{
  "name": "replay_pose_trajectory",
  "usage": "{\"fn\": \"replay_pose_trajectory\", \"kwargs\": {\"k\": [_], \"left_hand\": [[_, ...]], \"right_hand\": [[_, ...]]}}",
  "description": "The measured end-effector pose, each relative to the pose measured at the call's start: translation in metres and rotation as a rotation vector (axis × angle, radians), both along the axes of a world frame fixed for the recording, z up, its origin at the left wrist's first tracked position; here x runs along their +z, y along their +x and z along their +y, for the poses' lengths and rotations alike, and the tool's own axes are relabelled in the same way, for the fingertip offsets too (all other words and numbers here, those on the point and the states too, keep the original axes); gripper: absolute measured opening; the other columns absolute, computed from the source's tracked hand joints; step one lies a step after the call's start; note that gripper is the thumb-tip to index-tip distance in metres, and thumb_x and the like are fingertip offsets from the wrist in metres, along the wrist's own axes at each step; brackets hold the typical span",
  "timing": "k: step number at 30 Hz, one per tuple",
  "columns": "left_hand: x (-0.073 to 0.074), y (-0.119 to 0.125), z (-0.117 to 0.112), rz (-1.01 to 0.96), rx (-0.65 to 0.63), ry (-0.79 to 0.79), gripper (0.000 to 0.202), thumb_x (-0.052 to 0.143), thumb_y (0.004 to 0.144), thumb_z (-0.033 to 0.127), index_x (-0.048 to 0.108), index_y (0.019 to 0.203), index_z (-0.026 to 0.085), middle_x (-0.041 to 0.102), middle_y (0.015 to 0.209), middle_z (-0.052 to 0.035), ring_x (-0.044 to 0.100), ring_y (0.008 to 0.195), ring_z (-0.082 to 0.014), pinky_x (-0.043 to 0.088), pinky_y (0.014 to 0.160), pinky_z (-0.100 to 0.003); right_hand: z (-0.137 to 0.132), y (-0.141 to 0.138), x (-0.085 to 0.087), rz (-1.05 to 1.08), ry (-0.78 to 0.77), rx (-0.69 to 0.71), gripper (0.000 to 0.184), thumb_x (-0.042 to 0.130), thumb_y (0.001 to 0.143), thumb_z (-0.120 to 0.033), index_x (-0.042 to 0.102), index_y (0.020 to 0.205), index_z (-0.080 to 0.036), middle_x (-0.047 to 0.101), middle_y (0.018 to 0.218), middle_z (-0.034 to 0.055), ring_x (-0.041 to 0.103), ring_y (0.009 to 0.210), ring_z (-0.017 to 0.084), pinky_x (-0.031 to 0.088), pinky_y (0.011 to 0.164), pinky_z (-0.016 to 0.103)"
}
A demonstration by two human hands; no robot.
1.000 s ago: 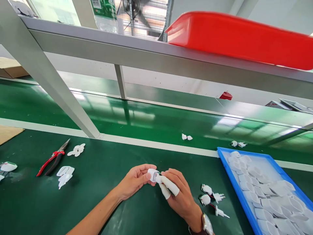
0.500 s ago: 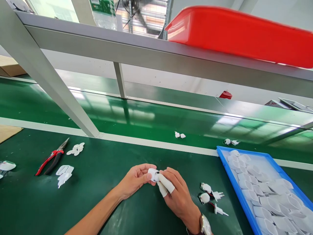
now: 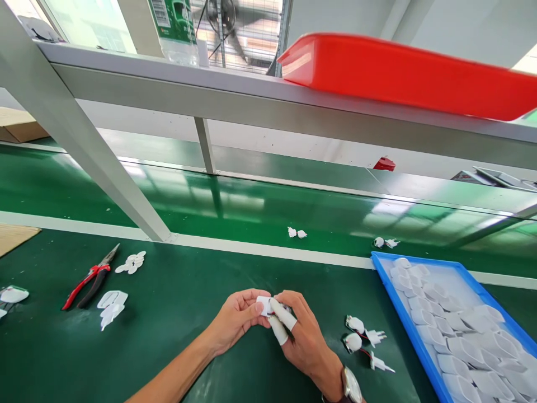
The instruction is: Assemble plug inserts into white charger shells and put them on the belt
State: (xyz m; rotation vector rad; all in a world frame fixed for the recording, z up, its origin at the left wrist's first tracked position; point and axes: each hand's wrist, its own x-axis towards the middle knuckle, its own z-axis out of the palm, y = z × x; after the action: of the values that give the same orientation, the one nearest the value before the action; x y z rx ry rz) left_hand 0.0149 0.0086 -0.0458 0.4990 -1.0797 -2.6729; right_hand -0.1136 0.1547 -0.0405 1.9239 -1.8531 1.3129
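My left hand [image 3: 246, 313] pinches a small white plastic housing [image 3: 263, 305] between thumb and fingers, above the green table. My right hand [image 3: 300, 330], with white finger cots on two fingers and a watch at the wrist, closes on the housing's right side. A small dark part [image 3: 287, 308] shows among the right fingers; its kind is hidden. Right of this hand lie two white plug assemblies [image 3: 364, 341] with red and black wires. Beyond them, a blue-rimmed tray [image 3: 405, 330] bears many white plastic shells [image 3: 461, 336].
Red-and-black pliers [image 3: 92, 277] lie at left, beside small white oval pieces [image 3: 131, 262] and white flat parts [image 3: 112, 308]. Past the table's pale edge runs a green belt [image 3: 235, 218] with small white parts [image 3: 297, 232]. Overhead, a grey frame [image 3: 251, 106] carries a red bin [image 3: 403, 78] and a bottle [image 3: 176, 28].
The white housing has turned a little in my fingers, and the right fingertips have shifted on it. The small white parts on the green belt have moved left. My view has tilted slightly upward.
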Motion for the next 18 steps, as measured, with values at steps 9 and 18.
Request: {"fn": "replay_pose_trajectory", "kwargs": {"k": [9, 18], "left_hand": [[0.0034, 0.0008, 0.0005, -0.014, 0.027, -0.002, 0.04, 0.091, 0.074, 0.035, 0.077, 0.101, 0.009, 0.077, 0.087, -0.0105, 0.07, 0.074, -0.0162, 0.06, 0.072, -0.029], [0.0028, 0.0001, 0.0007, -0.007, 0.012, -0.012, 0.038, 0.088, 0.078, 0.036, 0.077, 0.103, 0.01, 0.076, 0.089, -0.0115, 0.069, 0.077, -0.0173, 0.059, 0.073, -0.029]], "right_hand": [[-0.0003, 0.005, -0.0029, 0.088, -0.04, -0.045, 0.046, 0.056, 0.094, -0.006, 0.055, 0.139, -0.016, 0.063, 0.123, 0.0161, 0.06, 0.116, 0.028, 0.06, 0.095, 0.047], [-0.0061, 0.0066, -0.0058, -0.075, -0.089, -0.008, 0.051, 0.056, 0.094, -0.004, 0.052, 0.142, -0.02, 0.065, 0.123, 0.0148, 0.064, 0.113, 0.026, 0.061, 0.091, 0.045]]}}
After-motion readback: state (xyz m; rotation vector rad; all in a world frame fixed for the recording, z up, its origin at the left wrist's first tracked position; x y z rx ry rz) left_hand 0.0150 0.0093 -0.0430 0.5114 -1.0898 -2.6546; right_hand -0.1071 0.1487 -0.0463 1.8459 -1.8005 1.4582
